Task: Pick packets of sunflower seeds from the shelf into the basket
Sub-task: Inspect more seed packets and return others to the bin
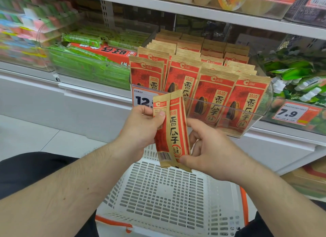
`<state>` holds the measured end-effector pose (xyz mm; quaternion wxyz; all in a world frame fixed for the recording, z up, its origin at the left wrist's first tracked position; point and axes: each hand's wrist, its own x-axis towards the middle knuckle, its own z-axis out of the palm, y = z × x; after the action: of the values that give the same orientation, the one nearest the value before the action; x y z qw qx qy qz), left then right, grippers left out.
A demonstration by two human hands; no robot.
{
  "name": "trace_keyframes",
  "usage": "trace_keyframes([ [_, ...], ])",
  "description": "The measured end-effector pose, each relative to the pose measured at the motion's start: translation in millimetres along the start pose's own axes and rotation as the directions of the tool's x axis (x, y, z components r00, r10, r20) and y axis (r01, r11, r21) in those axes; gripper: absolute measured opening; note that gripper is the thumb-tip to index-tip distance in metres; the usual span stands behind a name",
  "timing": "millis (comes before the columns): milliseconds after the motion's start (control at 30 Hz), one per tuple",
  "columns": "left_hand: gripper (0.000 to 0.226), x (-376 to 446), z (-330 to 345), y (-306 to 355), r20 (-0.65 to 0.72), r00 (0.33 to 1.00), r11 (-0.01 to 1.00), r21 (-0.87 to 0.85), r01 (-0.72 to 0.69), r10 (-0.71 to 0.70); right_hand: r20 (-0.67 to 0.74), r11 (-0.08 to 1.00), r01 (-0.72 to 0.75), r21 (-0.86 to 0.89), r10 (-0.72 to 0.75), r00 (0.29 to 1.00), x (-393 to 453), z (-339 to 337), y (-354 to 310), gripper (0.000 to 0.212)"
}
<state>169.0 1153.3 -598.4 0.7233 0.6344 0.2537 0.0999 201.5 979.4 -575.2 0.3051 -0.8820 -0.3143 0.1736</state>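
A red and tan packet of sunflower seeds (pixel 172 130) stands upright between both hands, above the white slotted basket (pixel 164 198). My left hand (pixel 141 129) pinches its upper left edge with the thumb on the front. My right hand (pixel 210 148) holds its lower right edge, thumb at the bottom corner. Behind it, several rows of the same packets (pixel 211 88) stand in a clear plastic shelf bin (pixel 247 116). The basket holds nothing that I can see.
A price tag reading 12 (pixel 142 99) hangs on the bin's front left, partly hidden by the packet. Green packets and a red box (pixel 105 53) fill the bin to the left. Green goods and a 7.9 tag (pixel 291 113) lie to the right. The basket has orange handles (pixel 244 205).
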Motion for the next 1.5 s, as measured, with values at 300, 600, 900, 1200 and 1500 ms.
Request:
trace_keyframes([
  [300,0.030,-4,4,-4,0.140,0.986,0.995,-0.025,-0.093,0.096,-0.064,0.997,0.001,-0.073,-0.005,0.998,-1,9,-6,0.061],
  [600,0.028,-7,4,1,0.267,0.962,0.997,-0.054,-0.050,0.063,-0.058,0.984,0.008,0.179,0.003,0.998,4,5,1,0.030],
  [900,0.010,-14,9,-1,0.452,0.891,0.999,0.007,-0.053,0.044,-0.332,0.972,0.014,0.235,0.067,0.941,7,4,1,0.025],
  [1200,0.020,-13,8,-2,0.457,0.890,1.000,-0.001,-0.021,0.019,-0.191,0.939,-0.067,0.336,0.138,0.972,8,-2,-2,0.026],
  [1500,0.018,-9,3,4,0.425,0.905,0.996,-0.085,0.002,0.034,0.033,0.988,-0.071,0.134,0.067,0.997,1,-7,-2,0.019],
])
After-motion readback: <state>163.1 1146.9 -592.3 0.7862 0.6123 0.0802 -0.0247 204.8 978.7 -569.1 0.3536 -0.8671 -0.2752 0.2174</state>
